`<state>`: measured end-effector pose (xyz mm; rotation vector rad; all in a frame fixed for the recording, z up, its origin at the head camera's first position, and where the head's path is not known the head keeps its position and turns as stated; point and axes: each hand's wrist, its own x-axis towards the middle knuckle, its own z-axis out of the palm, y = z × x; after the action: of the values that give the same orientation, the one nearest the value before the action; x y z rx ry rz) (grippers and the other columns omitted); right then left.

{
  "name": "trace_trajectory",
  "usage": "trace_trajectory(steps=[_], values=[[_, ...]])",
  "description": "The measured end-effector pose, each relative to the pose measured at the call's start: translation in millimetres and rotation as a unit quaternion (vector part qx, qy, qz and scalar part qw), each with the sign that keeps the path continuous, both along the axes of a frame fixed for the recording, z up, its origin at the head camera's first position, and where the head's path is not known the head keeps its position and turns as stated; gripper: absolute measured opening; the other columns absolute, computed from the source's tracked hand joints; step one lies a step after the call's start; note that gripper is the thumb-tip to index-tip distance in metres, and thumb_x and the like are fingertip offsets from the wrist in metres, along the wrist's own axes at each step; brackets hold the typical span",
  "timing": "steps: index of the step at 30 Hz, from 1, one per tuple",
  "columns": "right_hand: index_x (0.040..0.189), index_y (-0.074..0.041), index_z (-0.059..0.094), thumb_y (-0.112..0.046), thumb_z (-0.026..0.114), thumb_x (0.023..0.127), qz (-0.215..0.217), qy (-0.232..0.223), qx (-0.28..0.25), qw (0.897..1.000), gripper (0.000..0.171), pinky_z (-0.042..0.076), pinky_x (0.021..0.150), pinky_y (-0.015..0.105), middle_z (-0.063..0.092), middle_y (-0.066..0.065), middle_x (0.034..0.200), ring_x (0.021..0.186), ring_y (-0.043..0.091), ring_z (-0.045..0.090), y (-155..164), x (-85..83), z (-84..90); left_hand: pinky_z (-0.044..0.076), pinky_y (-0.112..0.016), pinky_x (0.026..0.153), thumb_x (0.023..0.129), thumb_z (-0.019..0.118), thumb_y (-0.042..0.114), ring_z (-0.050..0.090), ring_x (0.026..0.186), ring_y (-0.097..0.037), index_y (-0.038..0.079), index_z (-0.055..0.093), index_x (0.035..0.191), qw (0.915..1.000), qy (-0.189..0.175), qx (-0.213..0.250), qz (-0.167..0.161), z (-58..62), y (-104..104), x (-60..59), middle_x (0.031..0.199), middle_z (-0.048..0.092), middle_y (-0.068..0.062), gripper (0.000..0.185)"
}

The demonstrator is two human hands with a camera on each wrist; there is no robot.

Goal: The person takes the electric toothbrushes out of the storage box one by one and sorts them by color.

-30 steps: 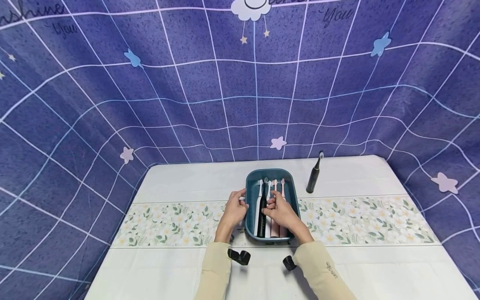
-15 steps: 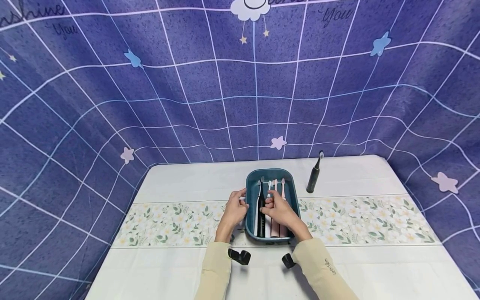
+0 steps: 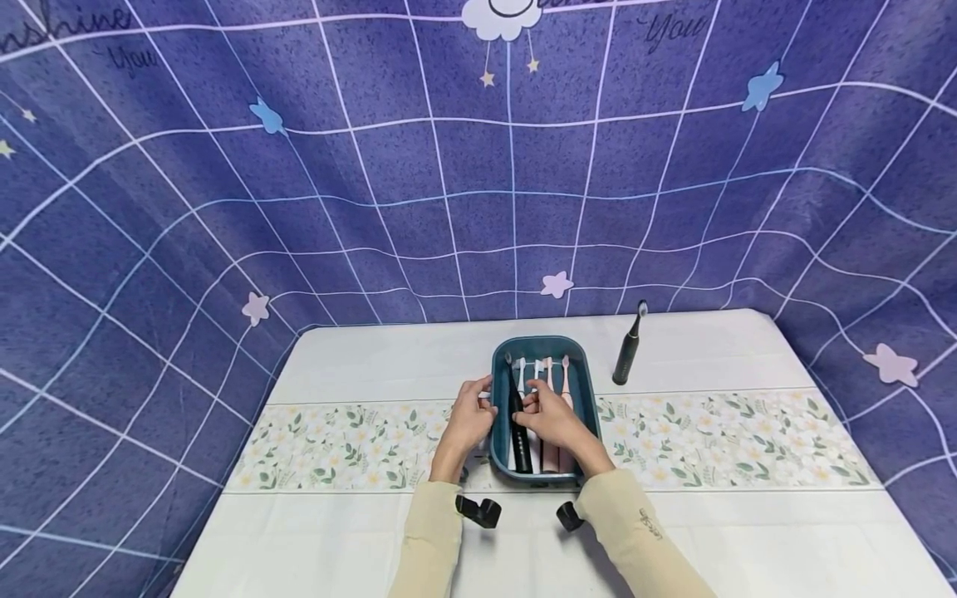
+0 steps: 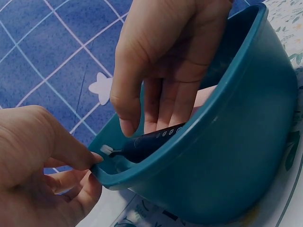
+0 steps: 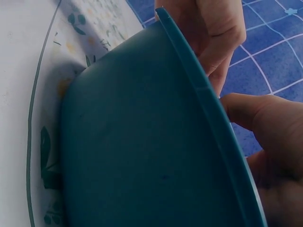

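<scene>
Teal plastic basket [image 3: 591,397] sits on the worktop [image 3: 374,365] between my hands. My left hand [image 3: 469,418] pinches its left rim with thumb and curled fingers. My right hand [image 3: 552,418] reaches inside and pinches the black toothbrush [image 3: 517,423], tilting it across the white and pink toothbrushes [image 3: 565,390] lying under my palm.

Crowded basin, open worktop around
Toothbrushes fill the basin [image 3: 591,390]; an upright black toothbrush [image 3: 626,357] blocks its far right; bare worktop [image 3: 359,365] lies left.
</scene>
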<state>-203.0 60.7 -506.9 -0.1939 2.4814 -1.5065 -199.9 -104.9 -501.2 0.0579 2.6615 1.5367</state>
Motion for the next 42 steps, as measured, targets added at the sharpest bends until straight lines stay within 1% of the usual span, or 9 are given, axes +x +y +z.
trace_trajectory(steps=[7, 14, 20, 24, 31, 34, 37, 40, 42], values=[[0.140, 0.003, 0.040, -0.014, 0.068, 0.086, 0.012, -0.002, 0.006, 1.000, 0.063, 0.049, 0.083, 0.039, 0.062, 0.014, 0.112, 0.096, 0.021, 0.061, -2.3, -2.0, 3.1, 0.039, -0.026, 0.068, 0.086, 0.055, -0.006, 0.047, 0.078, -0.015, 0.000, 0.046, 0.140, 0.9999, 0.012, 0.000, 0.004, 1.6, -0.1, 0.3, 0.118, 0.049, -0.016, 0.055], [0.138, 0.003, 0.044, -0.015, 0.069, 0.085, 0.019, -0.002, 0.026, 0.999, 0.061, 0.049, 0.081, 0.039, 0.062, 0.013, 0.108, 0.091, 0.020, 0.060, -4.3, -3.1, 8.8, 0.038, -0.028, 0.067, 0.089, 0.053, -0.004, 0.046, 0.079, -0.016, 0.003, 0.043, 0.143, 1.0000, -0.005, 0.000, -0.001, 2.2, -0.9, 1.7, 0.122, 0.047, -0.016, 0.055], [0.133, 0.006, 0.048, -0.014, 0.068, 0.085, 0.033, -0.004, 0.031, 0.999, 0.056, 0.046, 0.072, 0.033, 0.061, 0.012, 0.099, 0.079, 0.017, 0.055, -6.4, -5.9, 9.2, 0.038, -0.028, 0.067, 0.089, 0.054, -0.004, 0.046, 0.079, -0.016, 0.003, 0.043, 0.142, 1.0000, -0.003, -0.005, 0.001, 1.6, -1.3, 1.3, 0.122, 0.047, -0.015, 0.055], [0.130, 0.005, 0.050, -0.014, 0.069, 0.085, 0.031, -0.011, 0.030, 0.999, 0.052, 0.045, 0.068, 0.030, 0.062, 0.011, 0.098, 0.078, 0.016, 0.055, -7.2, -7.2, 8.2, 0.039, -0.028, 0.068, 0.089, 0.055, -0.004, 0.047, 0.079, -0.015, 0.003, 0.044, 0.142, 1.0000, -0.002, -0.003, 0.003, 0.9, -0.5, 0.8, 0.121, 0.048, -0.014, 0.055], [0.133, 0.002, 0.049, -0.014, 0.069, 0.085, 0.035, -0.020, 0.027, 0.999, 0.055, 0.047, 0.073, 0.032, 0.062, 0.010, 0.099, 0.081, 0.017, 0.056, -7.1, -8.5, 6.6, 0.039, -0.028, 0.067, 0.088, 0.055, -0.005, 0.047, 0.078, -0.016, 0.002, 0.044, 0.141, 1.0000, 0.004, 0.001, 0.003, 1.2, 0.1, 0.5, 0.121, 0.048, -0.015, 0.055], [0.134, 0.002, 0.048, -0.015, 0.070, 0.084, 0.040, -0.014, 0.031, 0.999, 0.057, 0.048, 0.073, 0.033, 0.062, 0.010, 0.100, 0.082, 0.017, 0.056, -6.9, -8.3, 6.1, 0.039, -0.028, 0.067, 0.088, 0.055, -0.004, 0.047, 0.078, -0.015, 0.002, 0.044, 0.141, 1.0000, 0.002, -0.002, 0.004, 1.5, 0.0, 0.5, 0.121, 0.048, -0.014, 0.055], [0.134, 0.002, 0.047, -0.015, 0.069, 0.085, 0.042, -0.013, 0.025, 0.999, 0.057, 0.049, 0.068, 0.032, 0.062, 0.011, 0.101, 0.078, 0.016, 0.059, -7.3, -7.5, 6.2, 0.039, -0.029, 0.068, 0.088, 0.055, -0.004, 0.047, 0.079, -0.015, 0.003, 0.044, 0.142, 1.0000, -0.001, -0.002, 0.006, 2.0, 0.3, 0.5, 0.122, 0.048, -0.014, 0.055], [0.134, 0.001, 0.047, -0.013, 0.068, 0.086, 0.037, -0.013, 0.013, 0.999, 0.054, 0.049, 0.062, 0.030, 0.063, 0.012, 0.101, 0.071, 0.015, 0.060, -8.5, -6.5, 5.5, 0.039, -0.029, 0.069, 0.088, 0.055, -0.004, 0.047, 0.079, -0.015, 0.003, 0.044, 0.142, 1.0000, -0.001, 0.001, 0.007, 1.9, 0.4, 0.5, 0.121, 0.048, -0.014, 0.055], [0.133, 0.000, 0.048, -0.012, 0.068, 0.086, 0.031, -0.013, 0.008, 0.999, 0.053, 0.048, 0.060, 0.028, 0.063, 0.011, 0.100, 0.069, 0.014, 0.060, -9.3, -5.7, 5.5, 0.040, -0.029, 0.069, 0.088, 0.055, -0.004, 0.047, 0.080, -0.015, 0.003, 0.045, 0.142, 1.0000, -0.002, 0.003, 0.006, 1.7, 0.4, 0.6, 0.121, 0.048, -0.014, 0.055]])
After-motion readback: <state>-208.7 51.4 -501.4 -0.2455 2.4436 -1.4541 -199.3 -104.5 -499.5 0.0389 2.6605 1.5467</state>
